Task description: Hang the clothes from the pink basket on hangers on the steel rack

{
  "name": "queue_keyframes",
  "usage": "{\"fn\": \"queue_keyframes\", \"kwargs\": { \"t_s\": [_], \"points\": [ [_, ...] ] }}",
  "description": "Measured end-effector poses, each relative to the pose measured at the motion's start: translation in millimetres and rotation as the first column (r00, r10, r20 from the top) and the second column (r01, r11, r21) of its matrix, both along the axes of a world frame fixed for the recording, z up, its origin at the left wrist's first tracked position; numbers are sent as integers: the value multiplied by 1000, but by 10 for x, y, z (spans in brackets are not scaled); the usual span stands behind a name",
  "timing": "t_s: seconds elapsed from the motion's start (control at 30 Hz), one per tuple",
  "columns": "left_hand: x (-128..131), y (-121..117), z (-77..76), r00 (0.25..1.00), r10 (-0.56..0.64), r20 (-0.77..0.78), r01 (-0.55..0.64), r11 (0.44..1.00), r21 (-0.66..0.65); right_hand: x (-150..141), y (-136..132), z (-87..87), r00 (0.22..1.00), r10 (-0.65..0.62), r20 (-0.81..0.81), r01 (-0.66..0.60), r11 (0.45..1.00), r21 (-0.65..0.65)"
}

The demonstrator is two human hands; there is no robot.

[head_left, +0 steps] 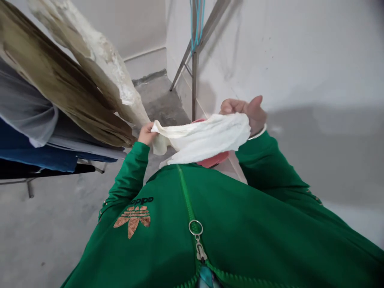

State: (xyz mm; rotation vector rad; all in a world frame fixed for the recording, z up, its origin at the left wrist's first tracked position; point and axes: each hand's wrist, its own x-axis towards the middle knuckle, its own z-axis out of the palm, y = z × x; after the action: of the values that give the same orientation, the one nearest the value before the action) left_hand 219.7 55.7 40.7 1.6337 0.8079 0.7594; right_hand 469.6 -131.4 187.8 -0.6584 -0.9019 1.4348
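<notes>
A white cloth [207, 134], perhaps a garment, is spread sideways in front of my body. My left hand [147, 134] is closed on its left corner, and a loose flap hangs below the fingers. At the other end, my right hand [253, 114] supports the cloth, its thumb standing apart and its lower fingers hidden behind the fabric. A pale bracelet circles the right wrist. Partly covered by the cloth, a pink basin [214, 160] shows underneath.
Clothes hang on a rack [30, 188] at the left, among them olive-brown trousers [57, 72] and a fluffy cream garment [111, 64]. Ahead, a metal stand [194, 80] with blue cord [196, 24] leans near the white wall [300, 56]. The floor [45, 232] is grey concrete.
</notes>
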Motion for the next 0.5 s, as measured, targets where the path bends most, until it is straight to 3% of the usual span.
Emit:
{"fn": "queue_keyframes", "kwargs": {
  "t_s": [0.07, 0.1, 0.2, 0.27, 0.33, 0.5],
  "points": [
    [-332, 86, 164, 992, 123, 37, -123, 992, 10, 102, 35, 72, 950, -148, 276, 166, 985, -41],
    [-482, 112, 258, 987, 151, 44, -152, 988, 1, 148, 59, 88, 878, -192, 438, 235, 971, -45],
    [-832, 108, 547, 983, 180, 32, -179, 983, -45, 220, 170, 42, 532, -229, 815, 313, 948, 62],
    [-974, 63, 703, 982, 190, 9, -190, 981, -43, 200, 274, -56, 348, -261, 900, 301, 941, 157],
    [-1057, 19, 803, 972, 234, 14, -234, 972, 12, 137, 380, -164, 291, -294, 910, 292, 933, 208],
    [-1124, -24, 868, 908, 405, 111, -416, 901, 120, -57, 527, -291, 340, -427, 838, 362, 881, 303]
  ]
}}
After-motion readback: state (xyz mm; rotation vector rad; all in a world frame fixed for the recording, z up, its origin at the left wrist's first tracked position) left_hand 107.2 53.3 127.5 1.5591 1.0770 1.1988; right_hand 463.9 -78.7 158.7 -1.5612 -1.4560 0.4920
